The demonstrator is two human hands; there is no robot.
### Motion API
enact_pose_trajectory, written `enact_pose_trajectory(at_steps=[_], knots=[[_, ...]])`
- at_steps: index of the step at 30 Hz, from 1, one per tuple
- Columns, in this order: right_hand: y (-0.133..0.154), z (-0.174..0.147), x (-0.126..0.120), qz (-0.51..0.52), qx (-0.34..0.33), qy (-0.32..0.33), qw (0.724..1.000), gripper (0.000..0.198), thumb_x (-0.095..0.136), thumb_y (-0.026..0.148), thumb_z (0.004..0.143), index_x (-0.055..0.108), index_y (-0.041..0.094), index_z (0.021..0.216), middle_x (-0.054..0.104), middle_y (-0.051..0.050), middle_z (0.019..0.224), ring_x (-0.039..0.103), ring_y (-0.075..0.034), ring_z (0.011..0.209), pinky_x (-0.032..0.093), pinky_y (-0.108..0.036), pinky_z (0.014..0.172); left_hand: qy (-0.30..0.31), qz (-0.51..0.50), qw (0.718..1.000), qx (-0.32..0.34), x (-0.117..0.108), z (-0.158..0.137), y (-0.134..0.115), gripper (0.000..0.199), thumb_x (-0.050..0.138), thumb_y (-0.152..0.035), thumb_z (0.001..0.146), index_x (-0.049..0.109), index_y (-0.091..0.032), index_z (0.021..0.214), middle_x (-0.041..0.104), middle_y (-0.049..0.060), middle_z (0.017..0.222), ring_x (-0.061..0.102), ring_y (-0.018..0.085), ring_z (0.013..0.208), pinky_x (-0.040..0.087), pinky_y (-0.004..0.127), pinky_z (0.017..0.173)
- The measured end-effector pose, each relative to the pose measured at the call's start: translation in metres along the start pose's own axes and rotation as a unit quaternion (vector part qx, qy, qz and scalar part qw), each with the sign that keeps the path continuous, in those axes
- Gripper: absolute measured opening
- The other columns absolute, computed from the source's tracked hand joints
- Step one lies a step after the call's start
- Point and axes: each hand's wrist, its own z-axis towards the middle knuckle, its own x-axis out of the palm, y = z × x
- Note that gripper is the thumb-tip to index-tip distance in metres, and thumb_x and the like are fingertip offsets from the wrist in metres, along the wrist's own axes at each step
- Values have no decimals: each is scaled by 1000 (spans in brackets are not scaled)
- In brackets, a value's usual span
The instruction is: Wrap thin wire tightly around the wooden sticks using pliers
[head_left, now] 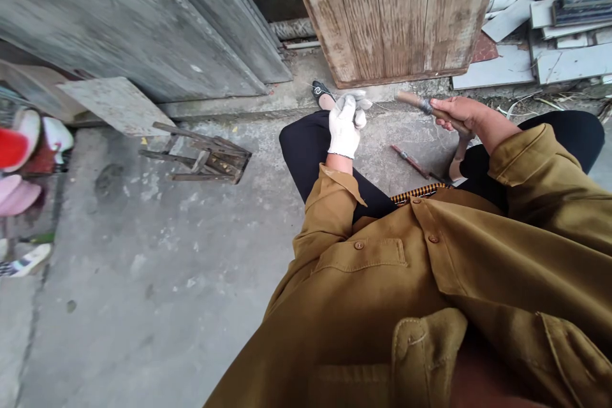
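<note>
- Right of centre, the bare right hand [459, 115] grips a brown wooden stick [408, 99] wound with grey wire [424, 105].
- Near the stick's free end, the white-gloved left hand [345, 122] pinches a thin silvery strand [382, 106].
- Beyond: a weathered brown plank panel [401, 13].

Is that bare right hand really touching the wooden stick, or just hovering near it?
Touching. The head view shows the right hand wrapped around the wooden stick, its grip pressing along both sides with no gap visible.

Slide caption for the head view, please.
Gloved left hand holds thin wire; bare right hand holds a wire-wound wooden stick.
</note>
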Motion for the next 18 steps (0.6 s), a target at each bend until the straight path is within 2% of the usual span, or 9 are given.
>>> enact_pose_trajectory(at_steps=[3, 6, 9, 14, 18], knots=[[1, 1, 3, 102, -2, -14, 995, 57, 62, 79, 93, 56, 23, 93, 46, 4, 55, 38, -10, 44, 33, -24, 42, 3, 4, 1000, -4, -3, 2, 3, 32, 56, -47, 109, 71, -20, 98, 74, 1, 79, 46, 3, 46, 33, 16, 44], [0, 4, 5, 149, -13, -28, 988, 60, 54, 81, 96, 57, 22, 101, 42, 6, 56, 32, -9, 43, 30, -24, 43, 14, -11, 1000, 1, -6, 2, 3, 37, 57, -52, 107, 72, -19, 97, 73, 2, 79, 46, 3, 46, 33, 17, 44], [-4, 7, 3, 152, -30, -31, 988, 64, 50, 86, 95, 57, 23, 105, 39, 7, 55, 28, -10, 44, 29, -25, 44, 41, -44, 998, 11, -9, 2, 2, 42, 52, -52, 109, 73, -18, 97, 72, 3, 78, 46, 4, 46, 33, 17, 44], [-14, 7, -8, 145, -33, -36, 988, 65, 44, 88, 95, 57, 24, 101, 35, 7, 55, 25, -11, 45, 27, -26, 47, 6, -3, 1000, -14, -12, 6, -4, 51, 47, -61, 108, 73, -18, 100, 70, 3, 76, 49, 4, 44, 32, 18, 42], [-22, 1, -18, 138, -6, -16, 990, 64, 39, 85, 100, 58, 24, 98, 35, 7, 54, 25, -10, 45, 24, -25, 49, 50, 25, 998, -3, -16, 12, -15, 60, 48, -69, 104, 73, -15, 94, 68, 4, 69, 47, 4, 43, 30, 17, 40]])
